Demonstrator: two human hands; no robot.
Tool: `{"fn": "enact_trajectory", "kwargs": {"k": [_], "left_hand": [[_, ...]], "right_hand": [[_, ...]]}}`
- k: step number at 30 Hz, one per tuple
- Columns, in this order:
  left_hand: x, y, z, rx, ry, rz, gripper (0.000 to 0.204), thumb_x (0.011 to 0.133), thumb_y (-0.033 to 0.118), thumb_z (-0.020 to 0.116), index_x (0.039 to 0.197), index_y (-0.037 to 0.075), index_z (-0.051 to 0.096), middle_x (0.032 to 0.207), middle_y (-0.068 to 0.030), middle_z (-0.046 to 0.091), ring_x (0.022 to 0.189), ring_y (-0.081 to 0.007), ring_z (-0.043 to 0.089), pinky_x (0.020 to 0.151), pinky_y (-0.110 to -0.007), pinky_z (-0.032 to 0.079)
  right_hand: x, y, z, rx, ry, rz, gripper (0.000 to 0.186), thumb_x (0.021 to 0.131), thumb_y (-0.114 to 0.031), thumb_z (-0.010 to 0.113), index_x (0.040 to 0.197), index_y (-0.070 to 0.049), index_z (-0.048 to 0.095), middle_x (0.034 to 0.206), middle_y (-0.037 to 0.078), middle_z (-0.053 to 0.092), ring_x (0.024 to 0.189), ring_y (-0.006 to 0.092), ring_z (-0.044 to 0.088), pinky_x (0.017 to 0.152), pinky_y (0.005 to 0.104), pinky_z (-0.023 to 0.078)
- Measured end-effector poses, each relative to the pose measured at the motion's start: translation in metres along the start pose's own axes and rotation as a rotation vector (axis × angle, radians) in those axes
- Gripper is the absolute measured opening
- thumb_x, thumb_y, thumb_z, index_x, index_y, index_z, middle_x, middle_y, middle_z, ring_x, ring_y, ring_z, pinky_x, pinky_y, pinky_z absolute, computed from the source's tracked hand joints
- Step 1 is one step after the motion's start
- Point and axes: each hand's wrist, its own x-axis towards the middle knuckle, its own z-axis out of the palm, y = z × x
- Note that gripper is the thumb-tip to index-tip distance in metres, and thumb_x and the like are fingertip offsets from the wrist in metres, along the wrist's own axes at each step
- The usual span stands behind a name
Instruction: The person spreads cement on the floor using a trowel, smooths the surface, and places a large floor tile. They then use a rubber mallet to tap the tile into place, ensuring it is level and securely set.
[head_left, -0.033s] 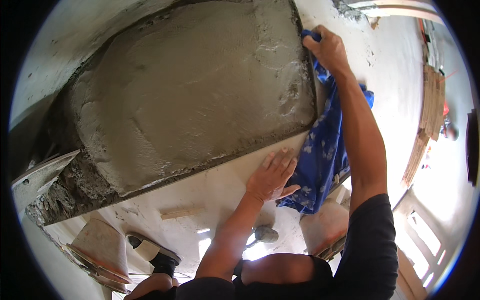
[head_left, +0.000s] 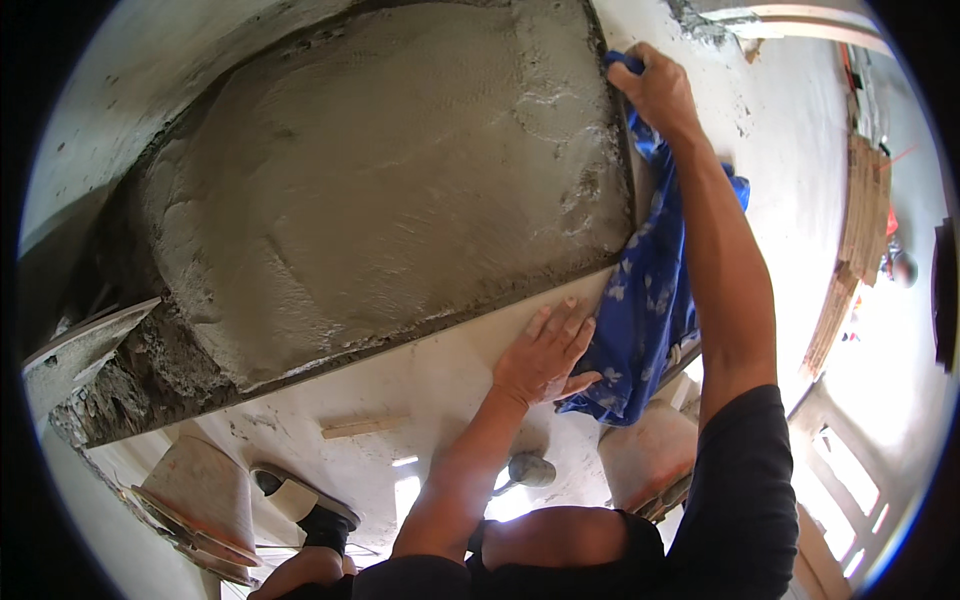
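Observation:
A bed of wet grey mortar (head_left: 390, 190) fills the space behind a pale upright panel (head_left: 440, 370). My right hand (head_left: 657, 95) is closed on a bunched end of a blue cloth (head_left: 645, 310) patterned with pale flowers, at the far right corner of the mortar. The rest of the cloth hangs down along the panel's right side, partly behind my right forearm. My left hand (head_left: 545, 355) lies flat against the panel's face, fingers spread, its thumb by the cloth's edge.
A bucket (head_left: 205, 490) stands at lower left and another bucket (head_left: 650, 450) at lower right. A mallet (head_left: 532, 470) and a thin wood strip (head_left: 362, 428) lie below the panel. Stacked brown boards (head_left: 860, 210) lean at the right. A slab piece (head_left: 90, 345) rests at the left end.
My right hand has shifted very slightly farther away along the mortar's right edge with the cloth end. My left hand stays on the panel.

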Motion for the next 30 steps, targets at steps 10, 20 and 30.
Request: {"fn": "enact_trajectory", "kwargs": {"k": [10,20,30], "left_hand": [[0.006,-0.002,-0.003,0.063,-0.032,-0.019,0.060,0.087,0.059,0.052,0.132,0.020,0.052,0.141,-0.0025,0.048,0.133,-0.0247,0.040,0.114,-0.047,0.021],[0.005,-0.003,-0.002,0.038,0.035,0.001,0.048,0.088,0.053,0.054,0.122,0.021,0.062,0.137,-0.0008,0.052,0.135,-0.0253,0.039,0.112,-0.049,0.024],[0.005,-0.004,-0.004,0.003,-0.018,-0.006,0.053,0.087,0.056,0.054,0.125,0.020,0.059,0.139,-0.0014,0.050,0.135,-0.0264,0.039,0.111,-0.049,0.026]], "right_hand": [[0.099,0.016,-0.006,-0.016,0.508,0.147,0.047,0.083,-0.043,0.058,0.105,-0.003,0.068,0.099,0.026,0.067,0.096,0.0387,0.064,0.086,0.0443,0.049],[0.053,0.003,-0.024,-0.028,0.106,0.112,0.047,0.085,-0.044,0.051,0.113,-0.009,0.066,0.108,0.021,0.067,0.102,0.0398,0.062,0.090,0.0444,0.047],[0.071,-0.020,-0.001,-0.080,0.018,-0.034,0.046,0.081,-0.040,0.062,0.111,-0.006,0.067,0.101,0.022,0.068,0.099,0.0375,0.064,0.088,0.0428,0.049]]}}
